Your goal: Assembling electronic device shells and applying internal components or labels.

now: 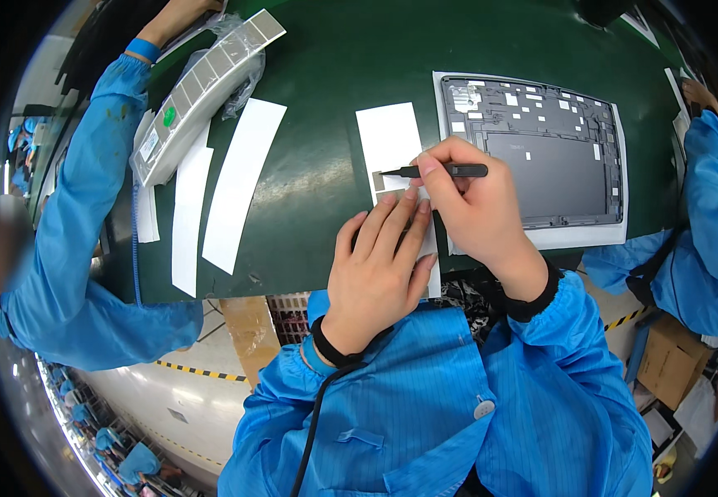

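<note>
My right hand [479, 199] is closed around black tweezers [466, 170], which point left over a white backing sheet [388, 132]. Their tip meets a small grey adhesive piece [379, 182] on that sheet; whether it grips the piece cannot be made out. My left hand [384, 265] lies with its fingers stretched over the lower part of the sheet, just below the piece. Close by on the right rests a dark grey tablet-like housing [549, 178] with several small white pieces stuck on it.
A stack of sticker strips [210, 91] in clear plastic and white paper strips [247, 182] lie to the left on the green table [317, 66]. White padding [621, 141] shows under the housing. Co-workers in blue sleeves [85, 190] are at both sides.
</note>
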A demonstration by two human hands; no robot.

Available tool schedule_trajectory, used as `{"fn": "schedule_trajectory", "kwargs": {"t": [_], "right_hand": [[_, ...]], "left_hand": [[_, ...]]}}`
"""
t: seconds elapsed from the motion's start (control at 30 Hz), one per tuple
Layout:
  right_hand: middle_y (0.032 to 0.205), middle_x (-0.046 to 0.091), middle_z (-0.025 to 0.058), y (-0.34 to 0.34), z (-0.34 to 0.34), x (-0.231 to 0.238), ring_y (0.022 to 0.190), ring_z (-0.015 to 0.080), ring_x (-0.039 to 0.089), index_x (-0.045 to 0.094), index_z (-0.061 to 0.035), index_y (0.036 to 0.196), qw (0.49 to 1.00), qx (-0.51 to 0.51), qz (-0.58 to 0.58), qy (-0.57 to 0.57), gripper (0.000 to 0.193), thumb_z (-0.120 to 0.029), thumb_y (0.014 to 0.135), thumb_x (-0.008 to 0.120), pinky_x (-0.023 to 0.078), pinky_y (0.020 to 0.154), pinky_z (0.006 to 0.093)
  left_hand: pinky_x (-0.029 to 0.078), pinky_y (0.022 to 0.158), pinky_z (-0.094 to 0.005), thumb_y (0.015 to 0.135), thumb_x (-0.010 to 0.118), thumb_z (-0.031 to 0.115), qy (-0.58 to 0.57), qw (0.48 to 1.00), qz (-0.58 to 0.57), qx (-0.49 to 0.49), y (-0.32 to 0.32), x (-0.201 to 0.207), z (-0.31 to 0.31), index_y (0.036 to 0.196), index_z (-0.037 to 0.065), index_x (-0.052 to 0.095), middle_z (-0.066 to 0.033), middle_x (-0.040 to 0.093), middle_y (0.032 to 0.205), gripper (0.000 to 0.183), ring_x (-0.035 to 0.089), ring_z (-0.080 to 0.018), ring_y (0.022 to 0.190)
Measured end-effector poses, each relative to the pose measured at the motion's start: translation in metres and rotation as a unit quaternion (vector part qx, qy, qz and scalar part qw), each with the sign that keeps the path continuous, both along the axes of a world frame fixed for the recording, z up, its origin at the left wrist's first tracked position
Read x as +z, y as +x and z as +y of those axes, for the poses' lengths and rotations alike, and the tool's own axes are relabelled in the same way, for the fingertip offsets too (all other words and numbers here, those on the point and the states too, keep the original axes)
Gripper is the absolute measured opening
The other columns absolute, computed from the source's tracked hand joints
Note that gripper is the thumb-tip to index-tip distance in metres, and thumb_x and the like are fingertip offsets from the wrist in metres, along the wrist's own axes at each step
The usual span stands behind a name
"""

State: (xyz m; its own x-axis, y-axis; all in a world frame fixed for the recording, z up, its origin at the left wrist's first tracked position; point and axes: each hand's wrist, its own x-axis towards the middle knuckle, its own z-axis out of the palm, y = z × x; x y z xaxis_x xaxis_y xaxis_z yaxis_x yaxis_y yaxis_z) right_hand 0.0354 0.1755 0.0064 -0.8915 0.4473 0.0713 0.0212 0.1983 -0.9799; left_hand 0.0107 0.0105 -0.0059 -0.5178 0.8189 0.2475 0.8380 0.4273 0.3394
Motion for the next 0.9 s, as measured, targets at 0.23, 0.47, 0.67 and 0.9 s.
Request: {"fn": "schedule_trajectory", "kwargs": {"t": [0.23, 0.47, 0.67, 0.9], "right_hand": [[0.066, 0.065, 0.0067, -0.001, 0.000, -0.005, 0.061, 0.0083, 0.064, 0.064, 0.0026, 0.088, 0.984, -0.039, 0.099, -0.145, 0.015, -0.011, 0.093, 0.060, 0.047, 0.053, 0.0240], [0.069, 0.068, 0.0104, -0.002, -0.002, 0.003, 0.060, 0.0136, 0.066, 0.065, 0.0029, 0.092, 1.000, -0.004, -0.002, 0.010, 0.014, -0.011, 0.091, 0.061, 0.050, 0.055, 0.0264], [0.069, 0.068, 0.0094, 0.001, -0.004, -0.003, 0.063, 0.0118, 0.068, 0.066, 0.0028, 0.098, 0.999, -0.020, 0.042, -0.023, 0.014, -0.007, 0.091, 0.060, 0.051, 0.056, 0.0248], [0.073, 0.069, 0.0091, 0.010, 0.007, 0.015, 0.066, 0.0101, 0.068, 0.066, 0.0031, 0.097, 0.994, -0.042, 0.005, -0.098, 0.013, -0.008, 0.093, 0.059, 0.050, 0.056, 0.0239]], "left_hand": [[0.036, 0.104, -0.0459, 0.082, 0.067, 0.026, -0.003, 1.000, -0.003, 0.002, 0.001, 0.002, 0.001, 0.127, 0.006, 0.060, -0.0123, 0.054, 0.136, 0.050, 0.050, -0.0296, 0.128], [0.036, 0.103, -0.0459, 0.081, 0.068, 0.025, 0.007, 1.000, -0.005, 0.006, 0.000, -0.002, 0.000, 0.125, 0.005, 0.061, -0.0130, 0.055, 0.134, 0.050, 0.050, -0.0304, 0.127], [0.036, 0.104, -0.0460, 0.081, 0.068, 0.024, 0.005, 1.000, -0.004, 0.002, 0.002, 0.002, 0.001, 0.125, 0.005, 0.060, -0.0130, 0.055, 0.135, 0.049, 0.050, -0.0309, 0.127], [0.035, 0.104, -0.0466, 0.083, 0.067, 0.024, -0.005, 1.000, -0.026, -0.006, 0.000, 0.004, 0.000, 0.128, 0.005, 0.059, -0.0125, 0.051, 0.141, 0.049, 0.047, -0.0309, 0.130]]}}
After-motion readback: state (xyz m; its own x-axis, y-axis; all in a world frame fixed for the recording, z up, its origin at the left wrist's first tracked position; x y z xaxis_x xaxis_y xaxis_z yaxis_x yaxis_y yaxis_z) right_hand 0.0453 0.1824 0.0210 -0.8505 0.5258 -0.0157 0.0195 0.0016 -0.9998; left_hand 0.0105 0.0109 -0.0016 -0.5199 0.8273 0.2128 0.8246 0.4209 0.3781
